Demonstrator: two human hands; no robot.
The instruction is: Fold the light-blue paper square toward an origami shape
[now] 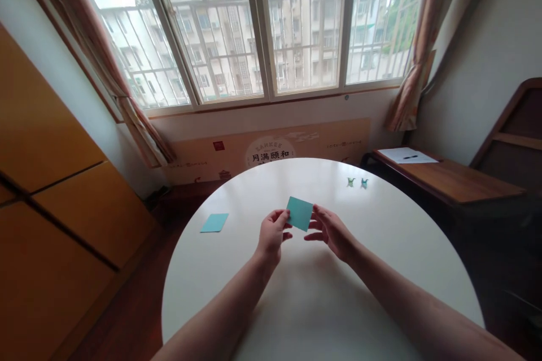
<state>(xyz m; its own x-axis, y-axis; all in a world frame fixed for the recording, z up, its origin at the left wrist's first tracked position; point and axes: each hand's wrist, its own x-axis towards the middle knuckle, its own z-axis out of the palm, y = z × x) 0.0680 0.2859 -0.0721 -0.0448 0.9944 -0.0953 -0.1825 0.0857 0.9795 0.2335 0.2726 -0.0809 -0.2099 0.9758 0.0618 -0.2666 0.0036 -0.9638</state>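
Observation:
A square sheet of teal paper (300, 214) is held up over the white round table (220, 304), tilted, with one broad face towards me. My left hand (273, 232) pinches its left edge between thumb and fingers. At the right edge, my right hand (332, 231) has its upper fingertips on the top corner, with some fingers reaching partly behind the sheet and the lower ones spread apart. To the left, another piece of teal paper (214, 223), possibly a stack, lies flat on the table. Two small folded paper birds, a green one (351, 182) and a blue one (365, 183), stand at the back right.
Beyond the table is a printed cardboard panel (237, 146) under a barred window (271, 28). On the right, a wooden side table (461, 175) bears white paper (393, 155) and a dark pen (410, 157). An orange cabinet (46, 180) stands at left.

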